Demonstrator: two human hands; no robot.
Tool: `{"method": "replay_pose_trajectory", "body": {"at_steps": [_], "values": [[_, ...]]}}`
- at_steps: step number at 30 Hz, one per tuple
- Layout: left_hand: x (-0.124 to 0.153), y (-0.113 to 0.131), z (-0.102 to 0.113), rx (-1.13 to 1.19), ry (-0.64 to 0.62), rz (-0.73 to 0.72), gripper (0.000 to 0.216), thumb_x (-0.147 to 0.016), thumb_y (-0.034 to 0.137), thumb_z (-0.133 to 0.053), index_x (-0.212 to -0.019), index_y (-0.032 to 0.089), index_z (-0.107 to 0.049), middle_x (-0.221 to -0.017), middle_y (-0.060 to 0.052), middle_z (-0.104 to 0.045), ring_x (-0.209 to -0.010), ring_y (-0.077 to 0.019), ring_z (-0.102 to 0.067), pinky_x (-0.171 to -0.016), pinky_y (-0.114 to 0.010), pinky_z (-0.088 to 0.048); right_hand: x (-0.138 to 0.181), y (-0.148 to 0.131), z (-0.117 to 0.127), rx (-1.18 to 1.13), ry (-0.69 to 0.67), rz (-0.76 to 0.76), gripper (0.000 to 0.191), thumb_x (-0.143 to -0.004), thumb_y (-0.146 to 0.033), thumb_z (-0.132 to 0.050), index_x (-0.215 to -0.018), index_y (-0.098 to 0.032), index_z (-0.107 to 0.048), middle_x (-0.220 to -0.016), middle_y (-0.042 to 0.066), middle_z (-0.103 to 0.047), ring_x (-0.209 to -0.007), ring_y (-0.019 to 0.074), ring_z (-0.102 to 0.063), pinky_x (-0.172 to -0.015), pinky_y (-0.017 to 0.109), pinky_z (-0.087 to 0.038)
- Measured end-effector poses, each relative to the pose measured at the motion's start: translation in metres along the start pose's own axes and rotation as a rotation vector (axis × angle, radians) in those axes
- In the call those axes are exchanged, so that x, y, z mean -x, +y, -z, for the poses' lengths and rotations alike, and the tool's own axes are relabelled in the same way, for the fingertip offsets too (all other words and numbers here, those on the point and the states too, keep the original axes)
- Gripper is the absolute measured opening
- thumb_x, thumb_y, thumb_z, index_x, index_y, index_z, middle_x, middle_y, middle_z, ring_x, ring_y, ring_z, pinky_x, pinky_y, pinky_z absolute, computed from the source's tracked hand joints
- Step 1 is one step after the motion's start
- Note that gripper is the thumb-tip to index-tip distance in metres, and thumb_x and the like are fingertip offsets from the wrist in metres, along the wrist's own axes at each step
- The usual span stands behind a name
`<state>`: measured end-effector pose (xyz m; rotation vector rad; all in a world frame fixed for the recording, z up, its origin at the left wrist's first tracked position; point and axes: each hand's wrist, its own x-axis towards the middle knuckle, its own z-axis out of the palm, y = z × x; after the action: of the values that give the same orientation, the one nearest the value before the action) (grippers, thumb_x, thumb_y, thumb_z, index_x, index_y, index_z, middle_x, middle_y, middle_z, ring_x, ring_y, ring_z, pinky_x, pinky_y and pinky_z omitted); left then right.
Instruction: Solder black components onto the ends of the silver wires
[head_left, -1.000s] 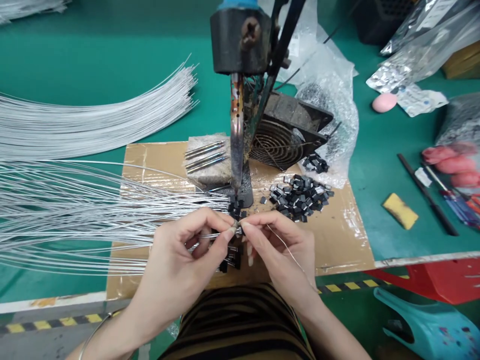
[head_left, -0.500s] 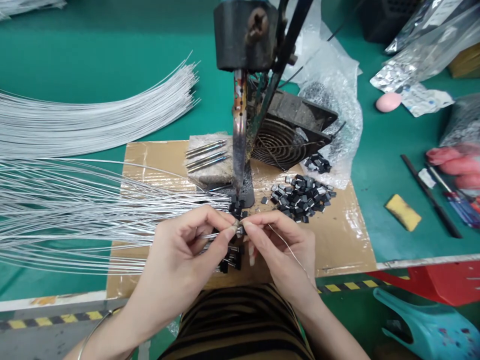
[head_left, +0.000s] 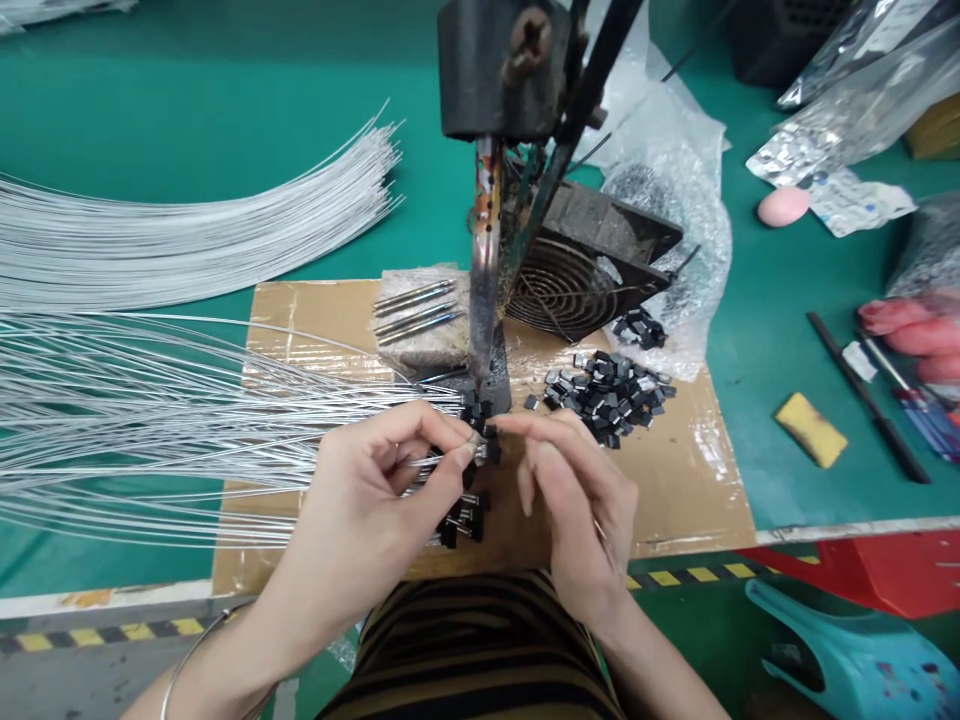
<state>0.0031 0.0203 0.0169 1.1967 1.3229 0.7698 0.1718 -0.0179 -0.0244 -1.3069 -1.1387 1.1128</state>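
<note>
My left hand [head_left: 390, 480] pinches the end of a grey-white wire [head_left: 427, 462] between thumb and forefinger, close to a small black connector [head_left: 491, 450]. Over to the right, my right hand [head_left: 581, 490] has its forefinger stretched toward that connector, with the thumb bent apart from it. A short stretch of thin silvery wire [head_left: 602, 535] shows along the palm, and the curled fingers hide the rest. Below the fingertips lie more wire ends with black connectors [head_left: 466, 520]. Just above them, a soldering iron [head_left: 484, 290] points downward in a stand.
A pile of small black connector parts [head_left: 611, 395] lies on the cardboard [head_left: 690, 480]. Behind it stands a dusty fan [head_left: 577, 280]. Metal tips rest on a pale block [head_left: 424, 350]. A wire bundle [head_left: 225, 240] stretches left; a yellow sponge [head_left: 810, 430] lies right.
My right hand has drawn back slightly to the right, and its thumb has come off the connector. The thin silvery wire is now mostly hidden. My left hand keeps its pinch.
</note>
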Motion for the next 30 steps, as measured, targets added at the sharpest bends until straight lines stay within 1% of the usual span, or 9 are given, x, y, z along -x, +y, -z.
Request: {"method": "replay_pose_trajectory", "body": {"at_steps": [3,6,8,10,12,16,18,21,30], "values": [[-0.004,0.001,-0.001,-0.032,0.034,-0.008,0.013,-0.090,0.020,-0.074,-0.077,0.018,-0.072,-0.084,-0.001,-0.076,-0.071,-0.0100,-0.069,-0.060,-0.015,-0.051,0.001,-0.001,0.002,-0.057,-0.038,-0.008,0.040,-0.112,-0.035,-0.037,-0.134,-0.029,-0.071,-0.088,0.001,-0.052,-0.069,0.0129,-0.048,-0.059,0.030,-0.041],[-0.006,0.004,-0.002,-0.063,0.043,-0.021,0.014,-0.090,0.021,-0.072,-0.076,0.017,-0.072,-0.084,-0.002,-0.077,-0.070,-0.0107,-0.068,-0.062,-0.017,-0.052,0.001,-0.003,0.001,-0.038,-0.023,-0.033,0.036,-0.112,-0.030,-0.037,-0.140,-0.031,-0.058,-0.081,-0.002,-0.057,-0.065,0.0129,-0.047,-0.059,0.030,-0.039],[-0.008,0.007,-0.002,-0.087,0.050,-0.028,0.014,-0.089,0.020,-0.072,-0.075,0.017,-0.072,-0.083,-0.002,-0.077,-0.068,-0.0102,-0.067,-0.062,-0.017,-0.052,0.001,-0.004,0.002,0.003,0.012,-0.027,0.026,-0.110,-0.025,-0.039,-0.130,-0.030,-0.055,-0.075,-0.004,-0.056,-0.063,0.0131,-0.046,-0.059,0.030,-0.036],[-0.009,0.009,-0.001,-0.115,0.060,-0.030,0.013,-0.087,0.019,-0.072,-0.074,0.017,-0.071,-0.083,-0.001,-0.077,-0.067,-0.0095,-0.066,-0.060,-0.017,-0.050,0.000,-0.004,0.004,0.045,0.012,-0.031,0.013,-0.109,-0.023,-0.041,-0.107,-0.027,-0.053,-0.073,-0.004,-0.048,-0.061,0.0128,-0.040,-0.056,0.030,-0.031],[-0.010,0.011,0.000,-0.135,0.074,-0.037,0.012,-0.087,0.019,-0.071,-0.074,0.018,-0.071,-0.084,-0.001,-0.077,-0.066,-0.0095,-0.065,-0.058,-0.017,-0.048,-0.002,-0.005,0.008,0.099,-0.023,-0.029,0.020,-0.109,-0.021,-0.042,-0.089,-0.024,-0.046,-0.074,-0.004,-0.041,-0.062,0.0125,-0.035,-0.056,0.031,-0.027],[-0.013,0.011,0.001,-0.167,0.099,-0.051,0.012,-0.086,0.019,-0.070,-0.074,0.019,-0.071,-0.085,-0.002,-0.079,-0.066,-0.0112,-0.067,-0.051,-0.019,-0.044,-0.008,-0.009,0.010,0.147,-0.074,0.045,0.023,-0.108,-0.017,-0.045,-0.085,-0.022,-0.046,-0.083,-0.002,-0.048,-0.073,0.0123,-0.046,-0.068,0.030,-0.040],[-0.014,0.011,0.001,-0.174,0.108,-0.060,0.012,-0.085,0.019,-0.070,-0.074,0.019,-0.071,-0.086,-0.003,-0.079,-0.066,-0.0112,-0.067,-0.051,-0.019,-0.043,-0.012,-0.012,0.008,0.132,-0.070,0.083,0.018,-0.105,-0.015,-0.052,-0.088,-0.022,-0.051,-0.097,0.001,-0.060,-0.093,0.0138,-0.059,-0.085,0.031,-0.048],[-0.015,0.012,0.003,-0.160,0.114,-0.071,0.011,-0.085,0.018,-0.070,-0.075,0.018,-0.071,-0.084,-0.002,-0.079,-0.066,-0.0104,-0.067,-0.054,-0.018,-0.047,-0.015,-0.016,0.004,0.089,-0.056,0.097,0.016,-0.100,-0.010,-0.060,-0.091,-0.022,-0.056,-0.123,0.004,-0.069,-0.123,0.0182,-0.064,-0.106,0.034,-0.050],[-0.022,0.015,0.003,-0.130,0.124,-0.094,0.011,-0.085,0.015,-0.071,-0.076,0.019,-0.071,-0.084,0.001,-0.078,-0.067,-0.0078,-0.067,-0.058,-0.014,-0.051,-0.021,-0.023,0.001,-0.015,-0.060,0.026,0.020,-0.098,-0.007,-0.063,-0.087,-0.024,-0.058,-0.125,0.000,-0.077,-0.120,0.0162,-0.074,-0.109,0.032,-0.057]]}}
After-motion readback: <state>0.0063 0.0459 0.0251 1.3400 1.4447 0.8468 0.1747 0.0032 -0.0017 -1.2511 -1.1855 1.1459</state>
